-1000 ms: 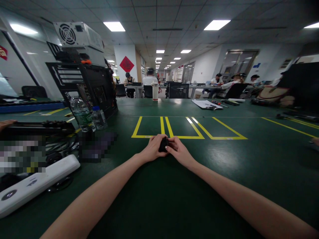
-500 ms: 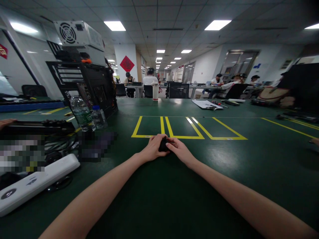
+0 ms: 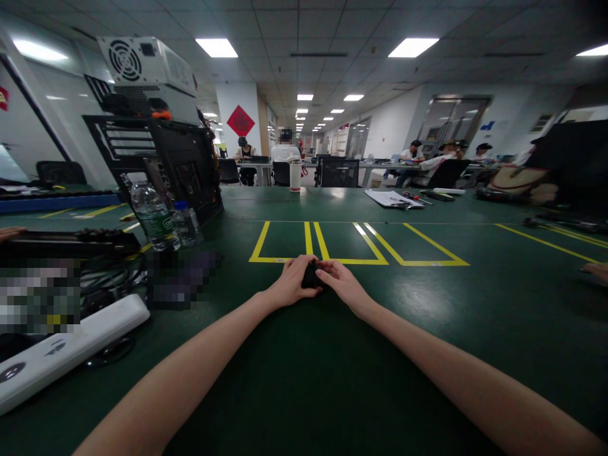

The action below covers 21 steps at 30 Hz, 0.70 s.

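A small dark, rounded object [image 3: 311,275] lies between my hands on the green tabletop [image 3: 304,367], just below the yellow tape outlines [image 3: 351,261]. My left hand [image 3: 292,283] curls around its left side, thumb below and fingers over the top. From the right, the fingertips and thumb of my right hand [image 3: 342,284] close on its right edge. What kind of object it is I cannot make out, since my fingers cover much of it.
To the left stand a computer case [image 3: 180,171], a water bottle [image 3: 152,215], a blue-capped bottle [image 3: 187,227] and a white power strip [image 3: 71,354]. Farther back are a paper cup [image 3: 295,177] and a clipboard [image 3: 392,199]. Another person's hand [image 3: 596,271] shows at the right edge.
The view has shifted very slightly. Both hands stay around the dark object, with hardly any visible movement of the fingers.
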{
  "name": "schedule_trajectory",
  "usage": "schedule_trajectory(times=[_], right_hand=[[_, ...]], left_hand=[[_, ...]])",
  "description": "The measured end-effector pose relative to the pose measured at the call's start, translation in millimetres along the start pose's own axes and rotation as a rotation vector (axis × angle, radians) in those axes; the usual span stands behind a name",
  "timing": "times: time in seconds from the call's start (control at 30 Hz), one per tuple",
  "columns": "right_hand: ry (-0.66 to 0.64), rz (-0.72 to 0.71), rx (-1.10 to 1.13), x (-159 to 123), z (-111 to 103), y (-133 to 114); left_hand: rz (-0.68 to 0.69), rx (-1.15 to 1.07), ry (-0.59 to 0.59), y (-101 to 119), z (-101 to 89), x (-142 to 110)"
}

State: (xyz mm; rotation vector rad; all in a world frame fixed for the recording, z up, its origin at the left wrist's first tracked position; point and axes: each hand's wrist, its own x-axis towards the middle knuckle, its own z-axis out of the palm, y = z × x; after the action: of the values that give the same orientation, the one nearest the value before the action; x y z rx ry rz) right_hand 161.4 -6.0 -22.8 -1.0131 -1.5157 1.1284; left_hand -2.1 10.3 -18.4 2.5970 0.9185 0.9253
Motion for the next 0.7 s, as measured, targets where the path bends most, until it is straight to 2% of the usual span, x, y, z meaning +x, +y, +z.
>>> schedule_trajectory(times=[0.1,0.3,0.47,0.57,0.7], right_hand=[[-0.03,0.019,0.006,-1,0,-1],[-0.053,-0.048,0.083,-6,3,-6],[-0.013,-0.072,0.012,-4,2,-2],[-0.007,-0.038,-0.021,0,1,2],[-0.043,-0.032,-0.059,1,1,4]], left_hand=[[-0.001,0.001,0.002,-1,0.8,0],[-0.023,-0.014,-0.013,-1,-0.9,1],[-0.057,-0.029,-0.011,0,0.2,2],[-0.064,-0.036,-0.012,1,0.6,2],[-0.082,-0.04,0.0,2,0.8,2]])
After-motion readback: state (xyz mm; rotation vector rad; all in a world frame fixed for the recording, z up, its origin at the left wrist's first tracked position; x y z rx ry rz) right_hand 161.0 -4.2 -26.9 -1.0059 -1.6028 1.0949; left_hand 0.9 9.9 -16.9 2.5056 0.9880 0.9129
